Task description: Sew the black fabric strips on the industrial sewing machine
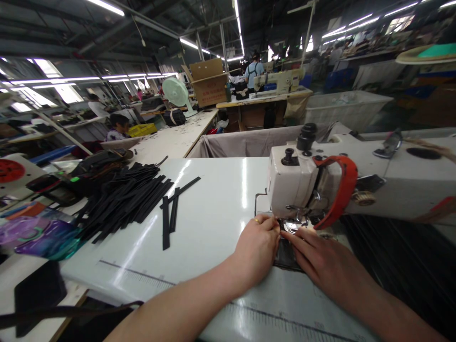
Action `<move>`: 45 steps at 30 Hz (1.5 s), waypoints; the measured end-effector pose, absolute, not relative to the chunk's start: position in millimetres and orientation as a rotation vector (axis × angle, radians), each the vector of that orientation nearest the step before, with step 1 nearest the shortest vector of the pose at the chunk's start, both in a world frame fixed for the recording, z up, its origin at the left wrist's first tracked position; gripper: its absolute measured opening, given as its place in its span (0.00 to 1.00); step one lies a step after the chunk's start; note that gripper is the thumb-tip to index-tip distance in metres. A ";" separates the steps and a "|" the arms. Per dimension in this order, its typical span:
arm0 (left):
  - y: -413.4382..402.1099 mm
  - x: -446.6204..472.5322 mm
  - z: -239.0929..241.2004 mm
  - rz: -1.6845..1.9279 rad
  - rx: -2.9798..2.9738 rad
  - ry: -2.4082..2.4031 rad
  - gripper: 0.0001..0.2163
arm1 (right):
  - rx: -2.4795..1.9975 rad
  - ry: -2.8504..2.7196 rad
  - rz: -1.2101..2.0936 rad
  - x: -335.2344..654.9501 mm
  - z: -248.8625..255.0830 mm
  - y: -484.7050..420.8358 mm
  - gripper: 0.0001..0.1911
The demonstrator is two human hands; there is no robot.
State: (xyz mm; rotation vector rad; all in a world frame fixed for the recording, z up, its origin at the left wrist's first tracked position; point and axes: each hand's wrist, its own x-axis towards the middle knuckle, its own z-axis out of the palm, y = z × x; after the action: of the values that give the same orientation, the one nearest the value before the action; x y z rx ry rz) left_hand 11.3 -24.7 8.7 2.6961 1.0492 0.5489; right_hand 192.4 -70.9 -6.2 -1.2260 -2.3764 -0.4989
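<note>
Both my hands are at the presser foot (291, 227) of a white sewing machine (292, 183), on a dark flat piece of material (287, 256). My left hand (256, 247), with a ring on one finger, is closed with its fingertips on the piece's left side, just left of the foot. My right hand (318, 256) holds the piece from the right, its fingers pressed together close to the foot. Part of the dark piece is hidden beneath my fingers. A red curved guard (344, 187) sits on the machine's head above my right hand.
A pile of black strips (131, 194) lies on the left of the white table (213, 204), with several loose strips beside it. A purple pouch-like thing (46, 237) is at the left edge. A green fan (176, 92) and cardboard box (208, 83) stand behind. Other people work farther off.
</note>
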 end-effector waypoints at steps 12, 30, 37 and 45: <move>-10.6 6.2 3.2 0.678 2.632 1.114 0.08 | -1.226 -2.433 -0.472 196.7 -12.9 -71.0 0.17; -17.8 -2.7 20.3 0.289 2.492 1.312 0.12 | -1.162 -2.437 -0.426 194.6 -10.3 -71.8 0.18; -26.9 -5.7 17.0 0.447 2.579 1.048 0.03 | -1.119 -2.413 -0.397 196.3 -10.8 -73.1 0.19; -36.7 5.3 7.9 0.434 2.581 1.118 0.05 | -1.081 -2.402 -0.416 200.6 -12.4 -72.3 0.21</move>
State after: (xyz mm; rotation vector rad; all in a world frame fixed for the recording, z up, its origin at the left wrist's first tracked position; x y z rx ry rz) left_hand 5.3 -36.7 7.9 2.5811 1.1178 0.4338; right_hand 200.6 -72.3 -12.4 -1.0810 -2.4024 -0.4156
